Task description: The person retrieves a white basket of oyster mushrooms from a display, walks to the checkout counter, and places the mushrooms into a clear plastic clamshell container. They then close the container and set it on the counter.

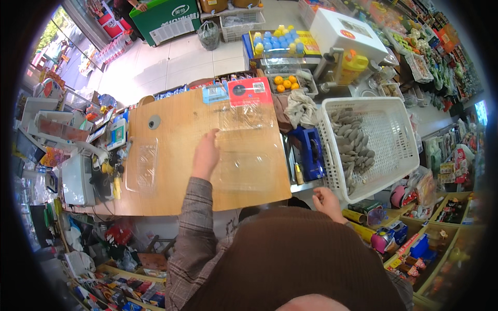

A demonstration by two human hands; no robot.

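Observation:
My left hand [206,153] reaches palm-down over the wooden table [175,116], its fingers beside the clear plastic trays. One clear tray [245,171] lies right of the wrist, and another clear plastic tray [245,116] is just beyond the fingertips. A third clear tray [142,165] rests at the table's left. No object shows in this hand, though contact with the tray edge is unclear. My right hand [327,202], fingers loosely curled, is low beside the near corner of a white plastic crate [389,136]. Grey mushroom-like pieces [350,140] are heaped along the crate's left side.
A blue tape dispenser [311,153] stands between table and crate. Cloths [301,109] and a basket with oranges [286,83] are beyond it. A payment terminal [117,134] and scale [78,180] occupy the left. A person's hand [141,7] is by the green freezer [167,21].

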